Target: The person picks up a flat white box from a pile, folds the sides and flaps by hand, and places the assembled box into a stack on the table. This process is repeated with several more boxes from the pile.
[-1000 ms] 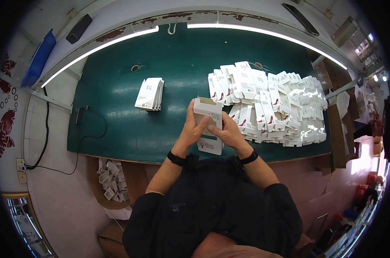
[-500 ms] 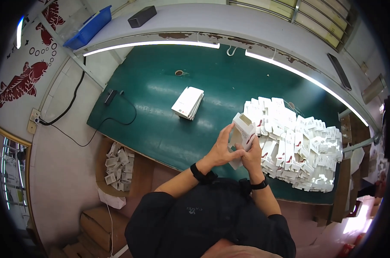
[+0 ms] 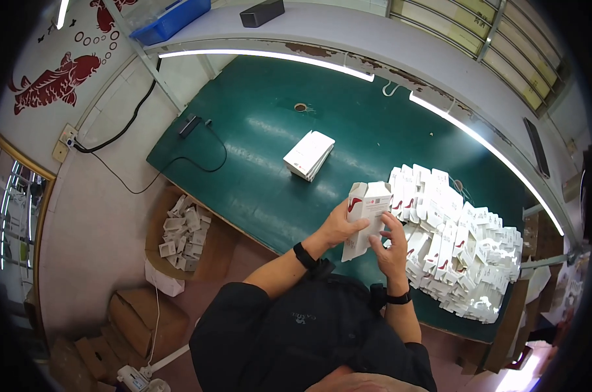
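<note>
In front of my chest, over the green table's near edge, is a small white carton [image 3: 371, 212] with a red high-heeled shoe printed on it. Flaps stand up at its top end. My left hand [image 3: 339, 226] is closed round the carton's left side, thumb across the front. At its right edge is my right hand [image 3: 394, 252], fingers apart, fingertips and thumb close to or touching the carton. A large heap of similar white cartons [image 3: 449, 238] covers the table's right side. Farther off, left of the held carton, lies a short stack of flat white cartons [image 3: 311, 153].
The green table [image 3: 256, 176] has a cable and black adapter [image 3: 190, 127] at its left. Below its left edge stands a cardboard box [image 3: 217, 245] of small white cartons. A shelf with light tubes [image 3: 270, 62] crosses the back, holding a blue tray [image 3: 172, 23].
The carton has turned in my hands, so its printed face and upright flaps now show. My right hand's fingers have loosened from it. The whole view has shifted.
</note>
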Tool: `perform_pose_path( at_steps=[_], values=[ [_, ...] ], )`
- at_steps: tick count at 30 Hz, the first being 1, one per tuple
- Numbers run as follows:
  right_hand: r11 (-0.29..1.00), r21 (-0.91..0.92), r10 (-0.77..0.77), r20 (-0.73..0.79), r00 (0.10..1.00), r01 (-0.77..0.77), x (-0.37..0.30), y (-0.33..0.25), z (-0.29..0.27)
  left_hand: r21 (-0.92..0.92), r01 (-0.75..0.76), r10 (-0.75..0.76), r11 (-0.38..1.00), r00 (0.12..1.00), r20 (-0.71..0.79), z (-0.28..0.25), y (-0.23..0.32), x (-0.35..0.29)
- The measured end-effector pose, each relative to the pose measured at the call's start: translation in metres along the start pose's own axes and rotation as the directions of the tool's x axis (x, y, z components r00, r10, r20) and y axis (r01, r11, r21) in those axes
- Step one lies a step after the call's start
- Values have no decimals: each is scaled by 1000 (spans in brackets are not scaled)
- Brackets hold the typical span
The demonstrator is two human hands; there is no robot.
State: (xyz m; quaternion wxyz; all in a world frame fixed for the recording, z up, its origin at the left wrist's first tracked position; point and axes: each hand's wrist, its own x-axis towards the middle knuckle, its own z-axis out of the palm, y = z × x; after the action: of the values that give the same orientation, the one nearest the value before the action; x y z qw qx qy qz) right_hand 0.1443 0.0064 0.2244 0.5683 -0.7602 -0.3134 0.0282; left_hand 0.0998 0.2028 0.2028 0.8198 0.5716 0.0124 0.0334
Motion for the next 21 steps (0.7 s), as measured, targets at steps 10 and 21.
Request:
perform_pose_path(
  at_steps=[10, 21],
  values=[
    [822, 514, 266, 36, 963, -246, 11, 8, -10, -86, 43, -32, 995, 991, 133, 1, 13, -4],
    [820, 489, 296, 85, 951, -298, -1, 10, -14, 200, -17, 19, 980, 1000, -6, -4, 25, -14]
  ],
)
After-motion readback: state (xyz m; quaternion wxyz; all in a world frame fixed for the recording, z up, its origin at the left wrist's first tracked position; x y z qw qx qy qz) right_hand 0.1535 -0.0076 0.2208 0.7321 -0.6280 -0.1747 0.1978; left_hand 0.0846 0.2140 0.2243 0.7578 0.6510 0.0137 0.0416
